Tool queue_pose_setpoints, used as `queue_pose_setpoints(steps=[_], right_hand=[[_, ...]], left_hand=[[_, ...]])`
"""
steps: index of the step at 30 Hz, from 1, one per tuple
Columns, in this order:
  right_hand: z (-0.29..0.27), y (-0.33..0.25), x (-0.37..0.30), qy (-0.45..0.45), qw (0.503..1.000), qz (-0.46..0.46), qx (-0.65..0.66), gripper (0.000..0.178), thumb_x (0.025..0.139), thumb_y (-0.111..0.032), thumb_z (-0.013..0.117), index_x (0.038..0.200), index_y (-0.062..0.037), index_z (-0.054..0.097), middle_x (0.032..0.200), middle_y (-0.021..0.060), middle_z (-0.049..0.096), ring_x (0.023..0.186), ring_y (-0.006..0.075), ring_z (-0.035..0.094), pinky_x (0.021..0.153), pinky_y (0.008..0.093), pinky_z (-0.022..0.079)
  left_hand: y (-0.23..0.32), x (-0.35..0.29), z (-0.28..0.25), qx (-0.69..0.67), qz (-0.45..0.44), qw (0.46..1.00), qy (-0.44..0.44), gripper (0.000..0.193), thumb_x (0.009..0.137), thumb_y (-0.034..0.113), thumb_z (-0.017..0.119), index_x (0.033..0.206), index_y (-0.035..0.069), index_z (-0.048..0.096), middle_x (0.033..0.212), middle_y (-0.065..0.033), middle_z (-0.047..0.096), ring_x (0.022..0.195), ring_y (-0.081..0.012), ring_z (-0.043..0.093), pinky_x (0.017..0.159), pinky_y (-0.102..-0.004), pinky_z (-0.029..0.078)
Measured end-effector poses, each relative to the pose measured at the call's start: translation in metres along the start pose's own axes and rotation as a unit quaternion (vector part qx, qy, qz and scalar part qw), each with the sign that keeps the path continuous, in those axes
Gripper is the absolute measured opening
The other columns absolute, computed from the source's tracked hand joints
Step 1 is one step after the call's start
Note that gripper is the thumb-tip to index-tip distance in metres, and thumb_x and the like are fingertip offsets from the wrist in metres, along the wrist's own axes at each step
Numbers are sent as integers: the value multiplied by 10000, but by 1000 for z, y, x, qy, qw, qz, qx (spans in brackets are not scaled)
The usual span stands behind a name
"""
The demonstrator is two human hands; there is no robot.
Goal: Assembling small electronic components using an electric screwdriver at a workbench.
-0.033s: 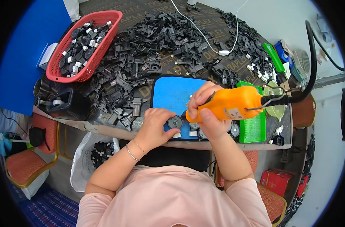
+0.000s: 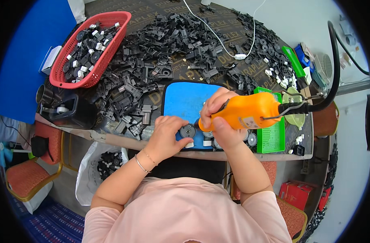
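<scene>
My right hand grips an orange electric screwdriver lying roughly level, its tip pointing left and down at a blue mat near the table's front edge. A thick black cable runs from the tool's rear up to the right. My left hand rests on the mat's front left corner, its fingertips holding a round black part just under the tool's tip. More round black parts and small white pieces lie along the mat's front edge, partly hidden by my right hand.
A big heap of black plastic parts covers the table behind the mat. A red basket of black and white parts stands far left, a green tray right of the mat. A white cable crosses the heap. A white bag hangs below.
</scene>
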State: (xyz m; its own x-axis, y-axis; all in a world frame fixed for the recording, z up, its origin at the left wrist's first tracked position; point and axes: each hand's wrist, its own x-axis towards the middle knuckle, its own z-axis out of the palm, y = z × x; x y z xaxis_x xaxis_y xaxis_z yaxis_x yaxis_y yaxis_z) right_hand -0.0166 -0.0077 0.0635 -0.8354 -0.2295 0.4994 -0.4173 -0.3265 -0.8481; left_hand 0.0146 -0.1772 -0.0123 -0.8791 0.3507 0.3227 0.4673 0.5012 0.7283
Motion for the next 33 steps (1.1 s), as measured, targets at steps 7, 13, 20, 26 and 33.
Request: queue_pose_setpoints(steps=[7,13,20,26,33], right_hand=[[-2,0,5,-23,1000,-9,-12,323,802,-238,734,926,-10,542,849,94,504,599,152,561,558,266,469],[-37,-50,10,18,989,-114,88,352,865,-329,612,1020,-29,514,928,90,482,641,168,545,601,307,449],[-164,-90,-52,317,911,-171,-201,176,850,-97,606,979,-4,529,862,103,537,631,170,544,577,290,444],[-213,-85,-83,403,856,-179,-269,134,857,-49,610,960,3,541,757,69,550,597,148,542,557,259,441],[-216,-75,-84,412,859,-175,-249,139,860,-54,610,970,-1,543,759,74,557,589,148,540,549,266,441]], left_hand=[[0,-2,3,7,-1,1000,3,428,615,204,835,971,79,631,883,-69,615,862,-275,570,830,-383,387],[1,-1,5,9,3,1000,-4,464,628,232,823,1009,38,644,900,-86,609,880,-288,563,858,-399,387],[3,-6,4,26,23,999,35,489,629,211,828,1041,29,636,914,-104,619,885,-298,560,832,-395,393],[2,-6,7,24,3,1000,15,494,625,165,826,1052,18,626,965,-116,618,908,-304,546,837,-377,413],[5,-5,6,37,-22,999,4,489,610,99,814,1052,1,631,996,-128,622,953,-296,570,866,-355,446]])
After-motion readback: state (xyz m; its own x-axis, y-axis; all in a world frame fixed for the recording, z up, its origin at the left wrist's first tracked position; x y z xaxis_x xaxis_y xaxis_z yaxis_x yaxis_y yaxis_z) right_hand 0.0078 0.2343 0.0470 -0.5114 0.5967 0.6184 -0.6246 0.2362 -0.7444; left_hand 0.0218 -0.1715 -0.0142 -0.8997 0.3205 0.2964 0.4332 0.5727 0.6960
